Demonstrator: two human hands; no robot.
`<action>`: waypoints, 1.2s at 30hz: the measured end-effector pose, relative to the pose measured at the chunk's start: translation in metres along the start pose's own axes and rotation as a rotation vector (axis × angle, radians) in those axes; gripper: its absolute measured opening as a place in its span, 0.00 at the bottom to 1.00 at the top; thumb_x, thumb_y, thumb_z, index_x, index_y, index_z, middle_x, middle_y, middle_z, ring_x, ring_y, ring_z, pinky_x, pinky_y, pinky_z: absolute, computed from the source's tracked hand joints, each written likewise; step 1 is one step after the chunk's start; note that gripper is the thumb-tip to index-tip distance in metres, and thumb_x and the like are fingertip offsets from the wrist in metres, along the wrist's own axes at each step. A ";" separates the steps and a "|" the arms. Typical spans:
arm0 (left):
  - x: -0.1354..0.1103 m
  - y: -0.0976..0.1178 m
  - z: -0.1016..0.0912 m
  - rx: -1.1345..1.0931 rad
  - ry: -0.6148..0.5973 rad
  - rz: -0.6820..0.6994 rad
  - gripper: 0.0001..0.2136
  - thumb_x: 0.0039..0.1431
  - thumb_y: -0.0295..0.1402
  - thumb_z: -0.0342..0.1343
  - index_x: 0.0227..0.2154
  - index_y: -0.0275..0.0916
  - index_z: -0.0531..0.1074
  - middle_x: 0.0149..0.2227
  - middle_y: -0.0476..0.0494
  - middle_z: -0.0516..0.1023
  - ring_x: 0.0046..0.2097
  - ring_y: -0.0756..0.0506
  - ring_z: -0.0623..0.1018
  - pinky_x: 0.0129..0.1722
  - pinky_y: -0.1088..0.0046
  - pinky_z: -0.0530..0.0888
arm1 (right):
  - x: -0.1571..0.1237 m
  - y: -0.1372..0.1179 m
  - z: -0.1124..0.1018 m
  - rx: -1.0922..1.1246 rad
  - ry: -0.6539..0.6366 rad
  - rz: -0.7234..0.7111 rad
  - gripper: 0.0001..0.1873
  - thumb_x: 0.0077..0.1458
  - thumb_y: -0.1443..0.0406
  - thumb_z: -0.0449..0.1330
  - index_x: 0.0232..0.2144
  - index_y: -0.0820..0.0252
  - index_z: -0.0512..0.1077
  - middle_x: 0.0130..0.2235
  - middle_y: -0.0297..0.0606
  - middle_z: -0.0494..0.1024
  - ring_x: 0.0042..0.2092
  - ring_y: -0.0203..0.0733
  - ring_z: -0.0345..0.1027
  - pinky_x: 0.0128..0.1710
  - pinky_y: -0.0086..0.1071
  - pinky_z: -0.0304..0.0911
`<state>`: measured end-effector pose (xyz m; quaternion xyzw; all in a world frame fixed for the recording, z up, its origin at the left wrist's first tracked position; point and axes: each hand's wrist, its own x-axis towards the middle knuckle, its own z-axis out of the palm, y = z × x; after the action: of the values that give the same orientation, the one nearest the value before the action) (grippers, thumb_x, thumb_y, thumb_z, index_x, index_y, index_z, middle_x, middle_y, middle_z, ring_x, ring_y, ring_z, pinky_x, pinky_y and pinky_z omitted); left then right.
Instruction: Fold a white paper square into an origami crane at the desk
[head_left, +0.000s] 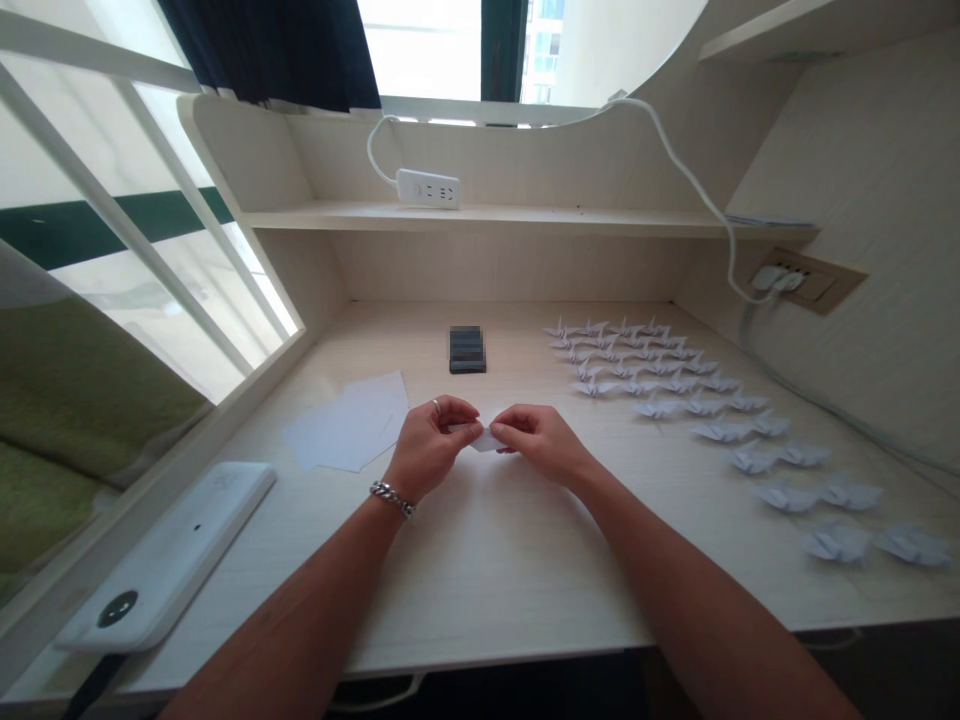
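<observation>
A small folded piece of white paper [484, 440] is held between my two hands above the middle of the desk. My left hand [433, 440], with a ring and a chain bracelet, pinches its left end between thumb and fingers. At the other end, my right hand [541, 440] pinches it the same way, knuckles up. Fingers cover much of the paper, so its exact fold is hard to make out. Loose white paper sheets [352, 425] lie overlapping just left of my left hand. Rows of folded white paper cranes [656, 380] stand on the desk to the right.
A dark, pixelated rectangular object [467, 350] lies beyond my hands. On the left edge rests a long white device [172, 560] with a dark cable. A power strip [427, 189] sits on the shelf [510, 218]. Its white cord reaches the wall socket [810, 280] at right.
</observation>
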<state>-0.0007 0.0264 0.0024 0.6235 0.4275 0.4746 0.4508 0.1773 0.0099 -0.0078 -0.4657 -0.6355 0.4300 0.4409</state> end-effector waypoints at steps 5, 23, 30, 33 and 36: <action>-0.003 0.000 0.001 0.150 -0.162 0.053 0.04 0.47 0.31 0.62 0.28 0.37 0.76 0.29 0.44 0.80 0.32 0.47 0.78 0.34 0.72 0.74 | -0.004 -0.004 0.001 -0.266 -0.013 -0.056 0.08 0.51 0.64 0.58 0.27 0.61 0.76 0.27 0.35 0.77 0.29 0.36 0.68 0.29 0.27 0.62; 0.001 -0.002 -0.003 0.035 -0.167 0.042 0.09 0.50 0.33 0.61 0.35 0.36 0.74 0.32 0.43 0.79 0.34 0.47 0.78 0.35 0.71 0.74 | 0.000 0.004 -0.006 -0.161 -0.021 -0.016 0.09 0.51 0.64 0.57 0.28 0.62 0.76 0.27 0.36 0.77 0.30 0.38 0.70 0.29 0.28 0.63; -0.001 -0.002 0.001 0.091 -0.150 0.047 0.11 0.52 0.33 0.60 0.38 0.36 0.72 0.29 0.46 0.78 0.33 0.47 0.77 0.34 0.72 0.72 | -0.002 -0.002 -0.004 -0.244 -0.061 -0.038 0.11 0.51 0.61 0.59 0.25 0.63 0.75 0.25 0.34 0.75 0.27 0.34 0.64 0.26 0.27 0.56; 0.000 -0.001 0.001 0.008 -0.059 0.010 0.17 0.51 0.36 0.62 0.42 0.36 0.69 0.30 0.45 0.78 0.33 0.47 0.78 0.35 0.71 0.73 | 0.000 -0.002 -0.002 -0.123 0.045 -0.046 0.11 0.51 0.60 0.59 0.25 0.63 0.74 0.25 0.35 0.75 0.28 0.35 0.64 0.28 0.28 0.57; 0.000 -0.003 0.002 0.049 -0.105 0.011 0.16 0.47 0.39 0.64 0.36 0.35 0.71 0.32 0.44 0.78 0.34 0.47 0.77 0.35 0.71 0.72 | 0.002 0.000 0.002 0.091 0.151 -0.057 0.12 0.50 0.58 0.62 0.26 0.63 0.74 0.26 0.36 0.75 0.29 0.36 0.65 0.29 0.29 0.60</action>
<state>0.0013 0.0271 -0.0010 0.6606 0.4116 0.4331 0.4546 0.1753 0.0116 -0.0084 -0.4578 -0.5933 0.4094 0.5204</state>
